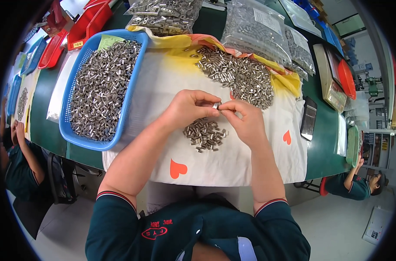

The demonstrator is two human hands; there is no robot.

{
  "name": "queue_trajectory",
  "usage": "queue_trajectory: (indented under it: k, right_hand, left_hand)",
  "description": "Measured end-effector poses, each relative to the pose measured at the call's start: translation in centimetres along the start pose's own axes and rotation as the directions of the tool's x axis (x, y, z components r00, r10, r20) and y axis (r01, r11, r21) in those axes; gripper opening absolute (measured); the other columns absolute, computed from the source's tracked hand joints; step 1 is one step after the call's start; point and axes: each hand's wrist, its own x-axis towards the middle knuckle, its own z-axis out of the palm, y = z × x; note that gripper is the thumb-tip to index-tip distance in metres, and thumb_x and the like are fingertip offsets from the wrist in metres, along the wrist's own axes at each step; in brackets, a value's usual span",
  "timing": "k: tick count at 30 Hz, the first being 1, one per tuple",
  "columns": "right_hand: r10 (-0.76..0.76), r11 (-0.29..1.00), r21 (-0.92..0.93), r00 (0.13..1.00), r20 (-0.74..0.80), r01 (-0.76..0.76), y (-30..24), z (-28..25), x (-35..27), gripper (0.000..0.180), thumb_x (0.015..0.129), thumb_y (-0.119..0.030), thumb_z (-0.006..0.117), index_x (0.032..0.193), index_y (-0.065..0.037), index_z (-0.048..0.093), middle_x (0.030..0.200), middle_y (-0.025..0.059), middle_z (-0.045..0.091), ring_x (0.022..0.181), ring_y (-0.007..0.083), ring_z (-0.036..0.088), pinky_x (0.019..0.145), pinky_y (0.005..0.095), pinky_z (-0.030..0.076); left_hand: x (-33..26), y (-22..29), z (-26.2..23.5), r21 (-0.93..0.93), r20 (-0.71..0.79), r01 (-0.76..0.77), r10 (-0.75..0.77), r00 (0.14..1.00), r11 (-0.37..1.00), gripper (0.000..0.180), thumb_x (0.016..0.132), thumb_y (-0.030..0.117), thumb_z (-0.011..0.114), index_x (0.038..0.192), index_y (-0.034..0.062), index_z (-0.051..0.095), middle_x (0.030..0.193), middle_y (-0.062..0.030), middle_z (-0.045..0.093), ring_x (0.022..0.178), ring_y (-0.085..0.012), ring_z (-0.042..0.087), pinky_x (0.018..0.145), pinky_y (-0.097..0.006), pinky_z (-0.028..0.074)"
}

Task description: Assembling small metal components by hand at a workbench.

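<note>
Over the white cloth [211,167], my left hand [190,106] and my right hand [245,118] meet fingertip to fingertip. Pinched between them is a small shiny metal sleeve [216,105], with thumbs and forefingers of both hands on it. Just below the hands lies a small pile of metal sleeves [205,135]. A larger heap of metal sleeves [241,76] spreads on the cloth beyond my right hand. To the left, a blue plastic basket [64,108] is filled with many more of these sleeves.
Clear bags of metal parts [255,28] stand along the cloth's far, yellow edge. A black phone [309,117] lies right of the cloth on the green table [48,126]. Red trays [89,24] sit at far left. Other people work at both sides.
</note>
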Motion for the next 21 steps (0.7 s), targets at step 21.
queue_trajectory:
  k: [21]
  right_hand:
    - [0.228, 0.717, 0.577, 0.914, 0.335, -0.391, 2.4, -0.4, 1.1, 0.005, 0.076, -0.001, 0.061, 0.078, -0.002, 0.056, 0.075, -0.0008, 0.057, 0.068, 0.0042, 0.052, 0.061, 0.018, 0.043]
  left_hand:
    - [-0.2, 0.6, 0.1, -0.012, 0.087, 0.049, -0.048, 0.995, 0.999, 0.03, 0.072, 0.003, 0.068, 0.1, -0.0043, 0.059, 0.078, -0.0041, 0.061, 0.07, -0.0069, 0.057, 0.063, -0.02, 0.048]
